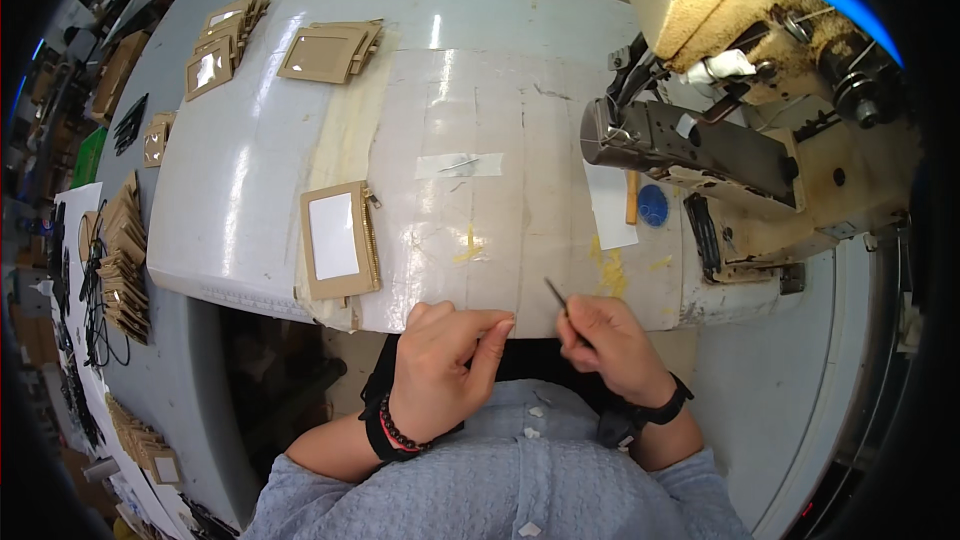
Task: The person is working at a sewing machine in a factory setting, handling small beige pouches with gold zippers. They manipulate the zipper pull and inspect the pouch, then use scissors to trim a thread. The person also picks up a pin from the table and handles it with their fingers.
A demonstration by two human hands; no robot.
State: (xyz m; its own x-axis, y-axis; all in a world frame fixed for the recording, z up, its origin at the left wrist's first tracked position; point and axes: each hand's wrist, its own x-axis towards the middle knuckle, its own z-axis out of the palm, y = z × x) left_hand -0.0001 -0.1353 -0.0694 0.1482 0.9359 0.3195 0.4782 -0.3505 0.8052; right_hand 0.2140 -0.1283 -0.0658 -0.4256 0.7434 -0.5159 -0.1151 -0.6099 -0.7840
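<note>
My left hand (447, 360) is raised at the near edge of the table, thumb and forefinger pinched together; whatever may be between them is too small to make out. To its right, my right hand (612, 345) is closed round a thin dark tool (555, 293), whose narrow end sticks out up and to the left; its kind is unclear. A tan card holder (340, 240) with a white window and a zipper down its right side lies on the table, beyond and left of my left hand. Neither hand touches it.
At right stands a sewing machine (690, 150), a blue disc (653, 205) and a wooden-coloured stick (632, 197) beside it. Tan holders lie in a far stack (325, 52) and a far-left pile (210, 68). More tan pieces (122, 260) line the grey side table (185, 370).
</note>
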